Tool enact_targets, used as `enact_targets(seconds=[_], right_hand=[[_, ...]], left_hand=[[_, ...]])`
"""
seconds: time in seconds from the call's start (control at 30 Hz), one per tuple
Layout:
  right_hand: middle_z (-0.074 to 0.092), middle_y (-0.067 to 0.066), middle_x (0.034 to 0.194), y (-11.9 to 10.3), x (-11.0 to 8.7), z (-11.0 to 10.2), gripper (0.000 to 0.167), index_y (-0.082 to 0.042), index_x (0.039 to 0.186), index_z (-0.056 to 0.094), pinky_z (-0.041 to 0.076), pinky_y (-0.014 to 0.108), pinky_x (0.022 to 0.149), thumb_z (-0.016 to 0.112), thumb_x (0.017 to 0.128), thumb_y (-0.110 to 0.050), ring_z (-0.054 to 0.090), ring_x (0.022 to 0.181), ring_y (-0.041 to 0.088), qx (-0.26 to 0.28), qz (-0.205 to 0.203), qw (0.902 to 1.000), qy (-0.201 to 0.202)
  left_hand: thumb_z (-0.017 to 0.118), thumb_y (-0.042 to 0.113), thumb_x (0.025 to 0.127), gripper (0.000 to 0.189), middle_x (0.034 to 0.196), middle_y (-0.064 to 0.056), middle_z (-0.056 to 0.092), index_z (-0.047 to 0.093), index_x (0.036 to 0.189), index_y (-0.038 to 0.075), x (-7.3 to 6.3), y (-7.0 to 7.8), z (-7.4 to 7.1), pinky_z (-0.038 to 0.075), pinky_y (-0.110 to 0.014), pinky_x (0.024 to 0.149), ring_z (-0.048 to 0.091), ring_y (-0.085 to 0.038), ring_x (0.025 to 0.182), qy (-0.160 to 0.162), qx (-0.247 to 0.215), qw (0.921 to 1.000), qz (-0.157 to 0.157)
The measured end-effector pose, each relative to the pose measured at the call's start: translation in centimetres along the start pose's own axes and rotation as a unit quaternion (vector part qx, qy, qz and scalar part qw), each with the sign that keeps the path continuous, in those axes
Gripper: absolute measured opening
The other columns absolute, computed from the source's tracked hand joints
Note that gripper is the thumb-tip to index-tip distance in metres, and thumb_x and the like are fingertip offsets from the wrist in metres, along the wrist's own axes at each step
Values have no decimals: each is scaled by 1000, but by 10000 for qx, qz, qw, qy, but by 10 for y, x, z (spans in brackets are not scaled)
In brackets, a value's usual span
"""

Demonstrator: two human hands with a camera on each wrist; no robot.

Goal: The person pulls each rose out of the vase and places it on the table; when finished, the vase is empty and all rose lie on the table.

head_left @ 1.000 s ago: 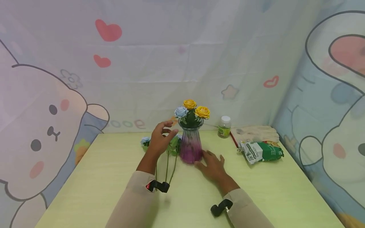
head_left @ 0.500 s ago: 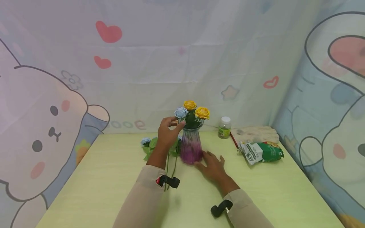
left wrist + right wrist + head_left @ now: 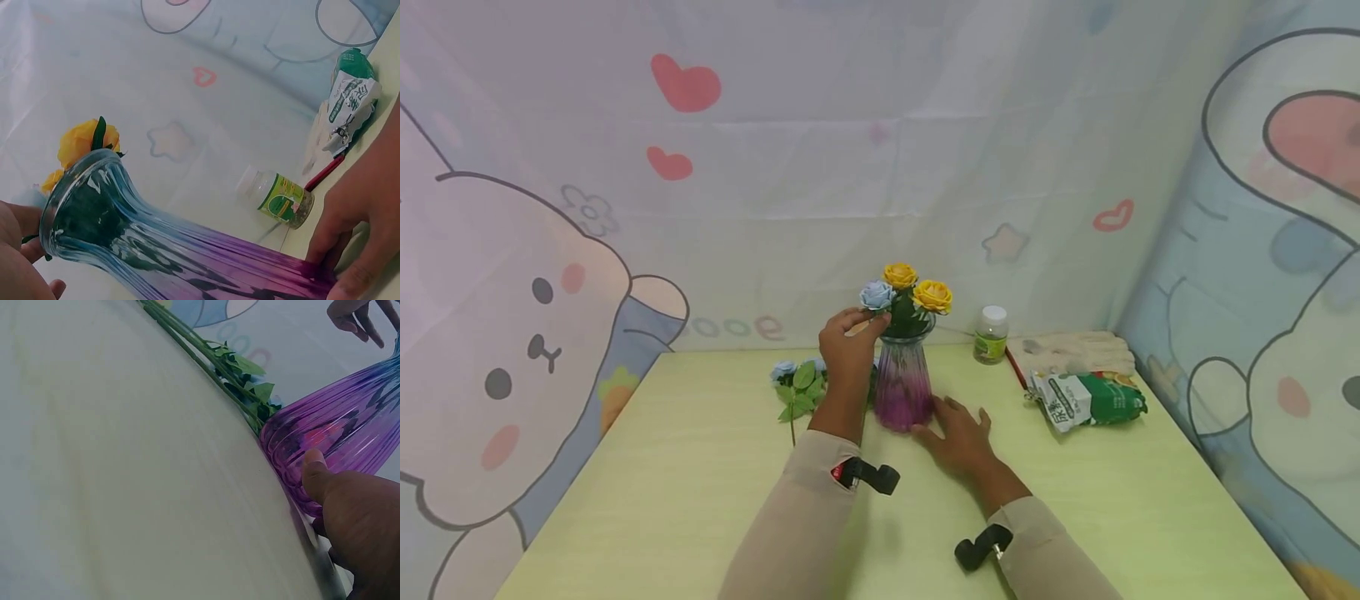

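Observation:
A ribbed glass vase [image 3: 903, 379], purple at the base and clear at the top, stands upright on the table. It holds a blue rose [image 3: 877, 295] and two yellow roses [image 3: 932, 296]. My left hand [image 3: 848, 354] is at the rim's left side, thumb and forefinger pinching just beneath the blue rose; the exact contact is partly hidden. Low on the right, my right hand [image 3: 958, 437] grips the vase's base, its thumb [image 3: 315, 469] against the glass. Loose blue flowers [image 3: 797, 387] with green leaves lie left of the vase, partly behind my left arm.
Behind and right of the vase stands a small white-capped jar [image 3: 990, 335] with a green label. Farther right are a red stick [image 3: 1015, 367], a pale glove [image 3: 1075, 352] and a green-and-white packet [image 3: 1090, 400]. A printed curtain [image 3: 820, 167] backs the table [image 3: 647, 500].
My left hand has moved right, from above the loose flowers to the blue rose at the vase's rim. More of the loose flowers now shows left of my arm. The right hand stays put.

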State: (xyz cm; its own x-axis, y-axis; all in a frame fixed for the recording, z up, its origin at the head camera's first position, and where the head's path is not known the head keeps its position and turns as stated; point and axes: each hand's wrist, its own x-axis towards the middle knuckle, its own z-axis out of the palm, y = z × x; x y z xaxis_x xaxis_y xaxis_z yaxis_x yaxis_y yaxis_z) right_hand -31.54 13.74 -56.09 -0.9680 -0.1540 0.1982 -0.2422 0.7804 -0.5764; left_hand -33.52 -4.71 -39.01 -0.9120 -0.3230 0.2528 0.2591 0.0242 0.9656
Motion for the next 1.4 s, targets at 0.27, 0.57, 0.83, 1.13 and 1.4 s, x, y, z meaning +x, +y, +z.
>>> enact_targets(seconds=[0.27,0.57,0.83,1.13,1.4], right_hand=[[58,12,164,0,0,1,76,-12,166,49,7,83,126,64,107,-58,43,161,38,-15,28,10000,-27],[59,13,163,0,0,1,77,-11,165,48,8,83,127,64,107,-58,44,161,38,-39,-26,10000,3],[58,12,163,2,1,1,79,-12,166,48,9,82,127,63,106,-61,43,161,38,-114,-14,9999,9],[59,10,164,4,1,3,79,-12,166,47,10,82,127,61,107,-62,44,161,37,-187,-34,9998,-6],[59,11,163,0,0,1,77,-13,166,48,10,84,126,63,107,-60,44,161,38,-161,-36,9999,-2]], left_hand=[[83,11,98,21,144,-18,69,83,107,-9,2,3,0,49,-58,121,52,-39,152,-124,182,9997,55],[80,22,103,20,126,-16,76,82,106,2,8,3,-13,51,-51,111,62,-33,138,-190,-118,9992,317],[67,20,111,16,95,-13,77,71,118,5,14,14,-20,38,-26,52,66,-15,61,-393,-398,9955,761],[55,30,117,38,94,-29,76,73,116,-3,15,19,-19,39,-26,55,61,-5,60,-45,313,9935,1096],[34,52,119,61,92,-27,81,67,123,1,17,26,-23,48,-27,48,68,-8,47,-410,617,9930,916]])
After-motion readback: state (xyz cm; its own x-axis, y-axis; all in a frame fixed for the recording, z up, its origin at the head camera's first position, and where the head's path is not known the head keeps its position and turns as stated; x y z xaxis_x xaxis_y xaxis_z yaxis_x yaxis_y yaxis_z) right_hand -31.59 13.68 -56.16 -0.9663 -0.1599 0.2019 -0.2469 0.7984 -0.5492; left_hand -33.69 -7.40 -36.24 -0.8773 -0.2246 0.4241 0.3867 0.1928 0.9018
